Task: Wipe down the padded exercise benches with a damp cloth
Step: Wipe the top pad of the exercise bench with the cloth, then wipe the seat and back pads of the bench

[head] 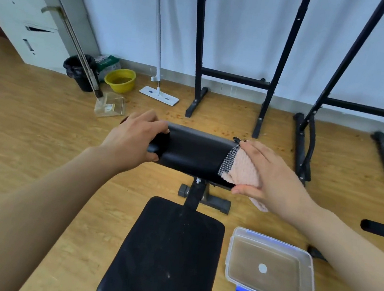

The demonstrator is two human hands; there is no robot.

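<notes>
Two hands work on the upper padded roll [194,153] of a black exercise bench at frame centre. The left hand [135,137] grips the roll's left end, its fingers [156,125] curled over the top and the thumb underneath. The right hand [272,179] presses a pink cloth [241,171] with a black-and-white mesh border against the roll's right end. Its fingers lie nearly straight and flat on the cloth, not clenched, and a fold of cloth hangs below the palm. The bench's flat seat pad [166,252], a black surface flecked with pale specks, fills the lower centre.

Containers:
- A clear plastic box [229,256] with blue clips sits lidless on the wooden floor, lower right, just beside the seat pad. It has a white round spot on its bottom; whether it holds water cannot be told.
- A yellow basin [119,85] stands on the floor at upper left. Its contents are dark and unclear.
- A black bin [81,83] with a dark liner stands beside the basin.
- A clear dustpan [110,105] lies in front of the bin.

A flat mop [158,95] leans on the wall at upper centre, with black metal racks [235,77] to its right.
</notes>
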